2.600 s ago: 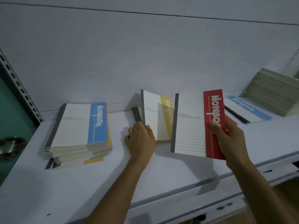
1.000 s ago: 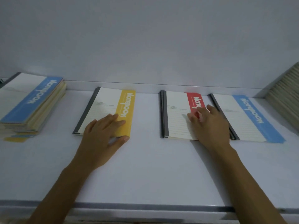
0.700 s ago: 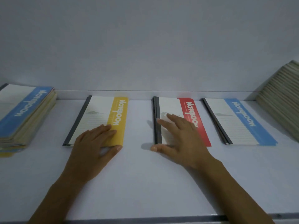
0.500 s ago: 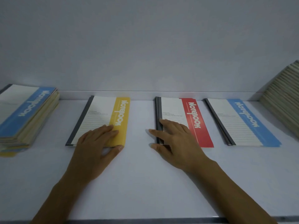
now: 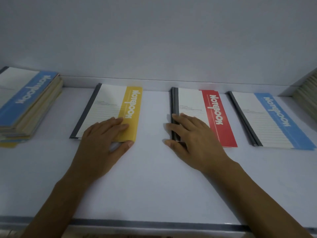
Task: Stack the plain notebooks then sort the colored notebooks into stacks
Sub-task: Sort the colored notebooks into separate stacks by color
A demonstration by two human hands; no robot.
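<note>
Two hands and five lots of notebooks on a white shelf point(image 5: 151, 186); all positions given from the red notebooks.

1. Red notebooks point(image 5: 193, 102): small stack lying flat, dark spines to the left, red band with white lettering down the right side, edges slightly out of line.

2. Right hand point(image 5: 193, 136): laid palm down on the near left corner of the red notebooks. Fingers straight and spread, gripping nothing. Two fingers across the cover and spines, one fingertip on the shelf just left of the spines, thumb on the shelf just off the near left corner. Forearm running back toward the near right.

3. Yellow notebooks point(image 5: 106, 103): to the left of the red notebooks, apart from them, lying flat, dark spine on the far side from the red stack, yellow band on the side facing it.

4. Left hand point(image 5: 101, 140): left of the red notebooks, flat on the near end of the yellow notebooks. Fingers straight and together on the cover, tips reaching the yellow band, thumb along the near edge at the corner closest to the red stack. Nothing grasped.

5. Blue notebooks point(image 5: 267, 121): just right of the red notebooks, flat, not touching them.

6. Mixed pile point(image 5: 25, 100): well to the left of the red notebooks, beyond the yellow ones; blue-banded cover on top, yellow edges showing below.

7. Plain notebooks point(image 5: 308, 93): far right of the red notebooks, past the blue ones, stacked and tilted, cut off by the frame edge.
</note>
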